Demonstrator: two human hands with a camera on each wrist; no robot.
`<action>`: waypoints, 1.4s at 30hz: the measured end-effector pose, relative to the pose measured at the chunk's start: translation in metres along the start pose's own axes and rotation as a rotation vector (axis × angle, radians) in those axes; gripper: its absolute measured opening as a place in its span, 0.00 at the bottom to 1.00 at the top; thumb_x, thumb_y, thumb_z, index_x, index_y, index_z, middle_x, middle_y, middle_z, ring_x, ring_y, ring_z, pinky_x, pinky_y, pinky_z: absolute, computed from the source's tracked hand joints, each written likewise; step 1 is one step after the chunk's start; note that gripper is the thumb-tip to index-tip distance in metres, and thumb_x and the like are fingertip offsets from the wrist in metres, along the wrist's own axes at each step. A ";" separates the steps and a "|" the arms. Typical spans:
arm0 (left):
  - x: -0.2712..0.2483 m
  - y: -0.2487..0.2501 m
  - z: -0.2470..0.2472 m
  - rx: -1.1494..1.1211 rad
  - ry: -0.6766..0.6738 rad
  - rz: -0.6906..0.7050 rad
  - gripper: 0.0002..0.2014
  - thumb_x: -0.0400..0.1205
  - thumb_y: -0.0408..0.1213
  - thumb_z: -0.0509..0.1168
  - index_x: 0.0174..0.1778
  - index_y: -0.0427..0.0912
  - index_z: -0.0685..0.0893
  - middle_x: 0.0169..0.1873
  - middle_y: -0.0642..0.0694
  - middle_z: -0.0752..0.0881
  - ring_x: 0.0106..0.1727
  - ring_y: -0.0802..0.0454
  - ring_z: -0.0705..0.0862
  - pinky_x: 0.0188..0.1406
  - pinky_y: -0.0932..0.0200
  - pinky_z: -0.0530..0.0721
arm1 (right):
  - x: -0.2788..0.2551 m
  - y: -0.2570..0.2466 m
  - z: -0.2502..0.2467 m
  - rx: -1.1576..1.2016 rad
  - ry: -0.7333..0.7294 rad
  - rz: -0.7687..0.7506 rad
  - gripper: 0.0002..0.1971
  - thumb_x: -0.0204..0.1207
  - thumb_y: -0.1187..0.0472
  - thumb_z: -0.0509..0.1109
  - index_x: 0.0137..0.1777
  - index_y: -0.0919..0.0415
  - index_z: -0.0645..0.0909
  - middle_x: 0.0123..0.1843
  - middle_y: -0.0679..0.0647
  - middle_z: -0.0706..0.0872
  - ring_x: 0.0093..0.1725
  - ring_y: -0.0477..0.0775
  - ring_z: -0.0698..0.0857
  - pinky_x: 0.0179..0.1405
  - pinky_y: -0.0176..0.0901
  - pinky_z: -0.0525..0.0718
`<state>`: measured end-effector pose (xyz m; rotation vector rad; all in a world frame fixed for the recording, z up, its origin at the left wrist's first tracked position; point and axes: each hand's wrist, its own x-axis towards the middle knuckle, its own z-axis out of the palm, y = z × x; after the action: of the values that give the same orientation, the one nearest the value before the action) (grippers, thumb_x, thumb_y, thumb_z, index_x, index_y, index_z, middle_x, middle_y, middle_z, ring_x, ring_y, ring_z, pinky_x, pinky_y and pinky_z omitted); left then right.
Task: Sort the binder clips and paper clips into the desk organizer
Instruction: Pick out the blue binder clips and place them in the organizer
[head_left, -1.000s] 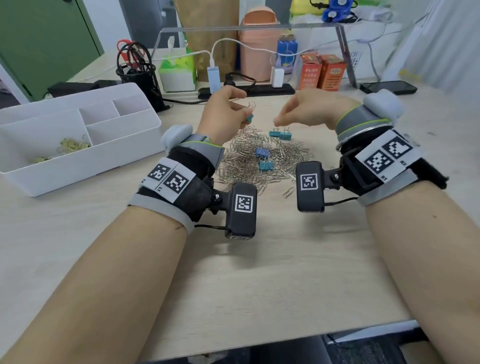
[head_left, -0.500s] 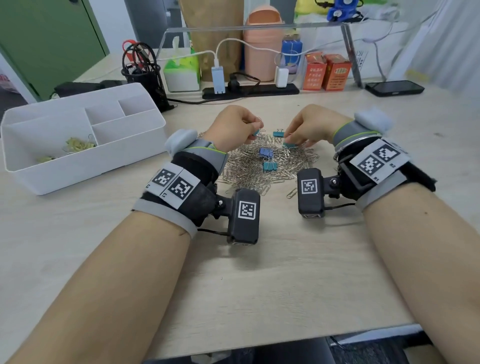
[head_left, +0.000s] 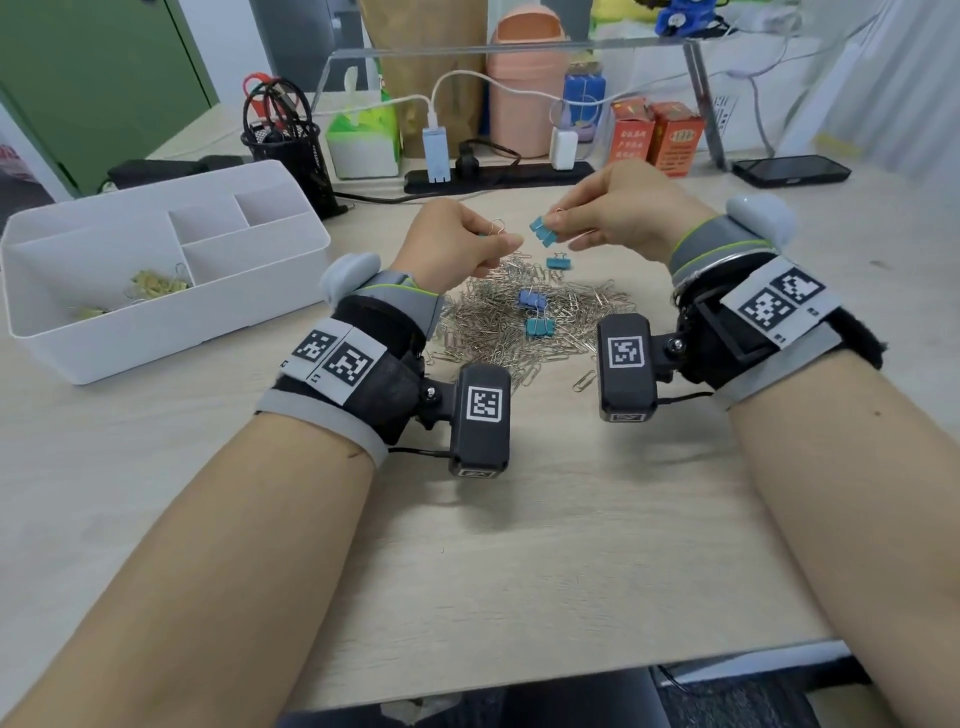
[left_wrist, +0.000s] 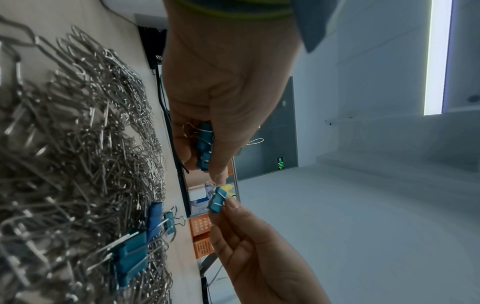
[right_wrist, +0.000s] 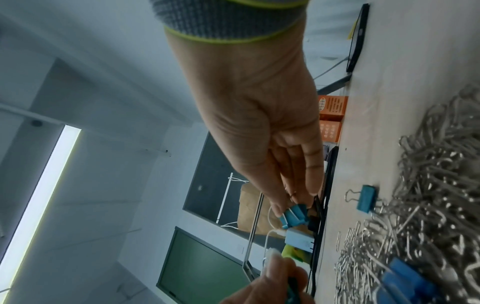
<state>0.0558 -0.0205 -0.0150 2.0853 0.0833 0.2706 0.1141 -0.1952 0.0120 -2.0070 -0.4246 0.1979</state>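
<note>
My left hand (head_left: 470, 244) is raised over the pile of silver paper clips (head_left: 524, 322) and grips several teal binder clips (left_wrist: 203, 144) in curled fingers; a wire handle sticks out above it. My right hand (head_left: 563, 226) pinches two teal binder clips (head_left: 543, 232) (right_wrist: 293, 216) close to the left hand. One teal binder clip (head_left: 560, 261) lies at the pile's far edge; a blue binder clip (head_left: 531, 299) and another teal binder clip (head_left: 539, 327) lie on the pile. The white desk organizer (head_left: 156, 322) stands at the left, with yellow binder clips (head_left: 153, 283) in its big compartment.
Behind the pile run a black power strip (head_left: 498, 174) with chargers and cables. A black mesh pen cup (head_left: 288, 148) stands by the organizer's far corner. Orange boxes (head_left: 657, 136), a phone (head_left: 789, 170) and an acrylic shelf leg (head_left: 704, 104) are at the back right.
Both hands have lifted off the pile. The right hand came down to the clips half a second ago and now holds two teal binder clips up near the left hand.
</note>
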 end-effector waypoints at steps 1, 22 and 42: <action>0.000 0.000 -0.001 0.005 -0.004 -0.003 0.16 0.75 0.46 0.74 0.45 0.34 0.89 0.28 0.48 0.85 0.22 0.64 0.80 0.30 0.72 0.81 | 0.001 0.000 0.002 0.017 -0.013 0.001 0.04 0.70 0.67 0.77 0.38 0.62 0.84 0.40 0.57 0.89 0.40 0.49 0.89 0.44 0.38 0.89; -0.004 -0.003 -0.006 -0.021 -0.008 -0.059 0.14 0.77 0.39 0.73 0.48 0.29 0.89 0.31 0.40 0.86 0.34 0.48 0.83 0.56 0.43 0.86 | 0.004 0.012 0.016 -0.619 -0.151 0.134 0.16 0.74 0.54 0.73 0.58 0.62 0.87 0.58 0.58 0.87 0.58 0.56 0.83 0.63 0.48 0.78; -0.005 -0.001 -0.018 -0.107 -0.163 -0.011 0.07 0.78 0.32 0.72 0.35 0.43 0.82 0.32 0.44 0.83 0.31 0.57 0.80 0.30 0.73 0.84 | 0.005 0.002 0.010 0.098 0.137 -0.020 0.10 0.76 0.72 0.69 0.56 0.64 0.84 0.44 0.53 0.87 0.41 0.44 0.85 0.37 0.35 0.82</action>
<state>0.0472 -0.0057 -0.0074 1.9916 -0.0173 0.0954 0.1158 -0.1859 0.0061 -1.9062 -0.3414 0.0662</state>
